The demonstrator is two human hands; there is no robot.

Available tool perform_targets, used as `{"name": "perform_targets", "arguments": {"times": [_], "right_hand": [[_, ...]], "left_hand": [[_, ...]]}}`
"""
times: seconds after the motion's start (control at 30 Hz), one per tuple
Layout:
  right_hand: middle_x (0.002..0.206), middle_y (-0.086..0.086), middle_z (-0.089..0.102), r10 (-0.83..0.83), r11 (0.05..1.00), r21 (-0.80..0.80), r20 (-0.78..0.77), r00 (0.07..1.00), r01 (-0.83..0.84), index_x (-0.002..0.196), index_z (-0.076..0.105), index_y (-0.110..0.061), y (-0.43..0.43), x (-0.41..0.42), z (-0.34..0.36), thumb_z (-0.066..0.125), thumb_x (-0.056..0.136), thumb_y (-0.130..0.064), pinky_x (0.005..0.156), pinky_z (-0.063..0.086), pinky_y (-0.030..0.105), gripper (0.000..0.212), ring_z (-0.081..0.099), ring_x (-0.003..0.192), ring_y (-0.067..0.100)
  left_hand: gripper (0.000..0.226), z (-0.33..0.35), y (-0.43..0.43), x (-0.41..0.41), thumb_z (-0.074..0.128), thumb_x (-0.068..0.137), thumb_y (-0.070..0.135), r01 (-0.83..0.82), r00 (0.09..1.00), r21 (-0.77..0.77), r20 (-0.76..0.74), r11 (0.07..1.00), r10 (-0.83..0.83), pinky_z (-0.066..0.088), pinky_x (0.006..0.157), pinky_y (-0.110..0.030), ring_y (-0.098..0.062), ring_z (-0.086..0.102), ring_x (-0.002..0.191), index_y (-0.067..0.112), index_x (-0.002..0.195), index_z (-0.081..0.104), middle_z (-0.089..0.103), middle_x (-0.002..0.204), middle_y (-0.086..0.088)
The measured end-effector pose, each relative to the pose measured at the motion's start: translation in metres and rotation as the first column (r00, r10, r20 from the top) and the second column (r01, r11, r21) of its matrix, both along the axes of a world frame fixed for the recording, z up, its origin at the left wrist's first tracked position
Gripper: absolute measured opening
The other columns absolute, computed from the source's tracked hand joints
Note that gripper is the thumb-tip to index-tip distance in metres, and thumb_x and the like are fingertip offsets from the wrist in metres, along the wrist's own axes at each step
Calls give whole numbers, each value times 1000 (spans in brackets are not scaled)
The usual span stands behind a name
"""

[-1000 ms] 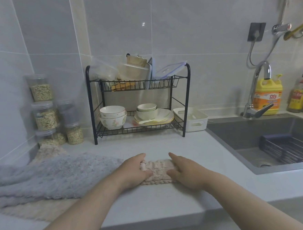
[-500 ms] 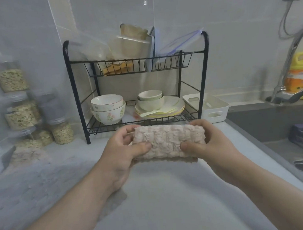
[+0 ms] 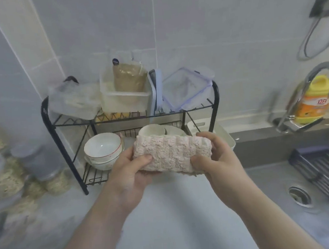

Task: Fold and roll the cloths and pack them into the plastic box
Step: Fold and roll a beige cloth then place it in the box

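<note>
The rolled pink cloth lies left-to-right, above the counter; left hand and right hand clamp its ends.

The only writing that can be read is at the right edge of the frame, on the yellow detergent bottle behind the tap. Its orange label carries a small red badge with the two white Chinese characters 立白, and the finer print lower on the label is too blurred to read. In the upper middle, a round dark blue sticker at the top of a clear bag on the rack shows pale marks that cannot be made out.
</note>
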State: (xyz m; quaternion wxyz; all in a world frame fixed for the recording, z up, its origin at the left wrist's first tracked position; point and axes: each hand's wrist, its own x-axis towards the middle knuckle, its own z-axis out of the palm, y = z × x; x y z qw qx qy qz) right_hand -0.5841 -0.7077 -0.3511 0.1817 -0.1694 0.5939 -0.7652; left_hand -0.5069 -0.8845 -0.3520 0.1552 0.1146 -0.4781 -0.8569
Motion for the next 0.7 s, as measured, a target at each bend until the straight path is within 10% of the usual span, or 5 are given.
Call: {"name": "perform_targets", "arguments": {"times": [0.3,0.53,0.7], "right_hand": [[99,16,68,-188,978,84,-46,981,191,109,64,-13,56,38,117,63,62,3,63,52,30,50,63,82,24],[96,6,71,-478,870,52,-145,866,489,106,64,-14,142,80,171,64,60,4,68,55,32,49,67,86,21],[96,5,72,-660,737,28,-184,728,675,104,65,-18,218,105,188,66,60,2,69,55,30,48,68,87,19]], "left_hand": [[35,103,30,9,65,68,-11,111,993,-179,-22,978,-117,57,69,-25,-17,70,81,12,94,69,74,90,-5],[72,141,111,-13,95,27,39,379,911,-114,-132,918,-392,57,68,-28,-20,69,86,18,92,75,73,98,-10],[78,159,196,-34,96,20,38,549,812,-74,-190,833,-552,58,67,-27,-20,69,82,14,91,74,73,94,-10]]}}
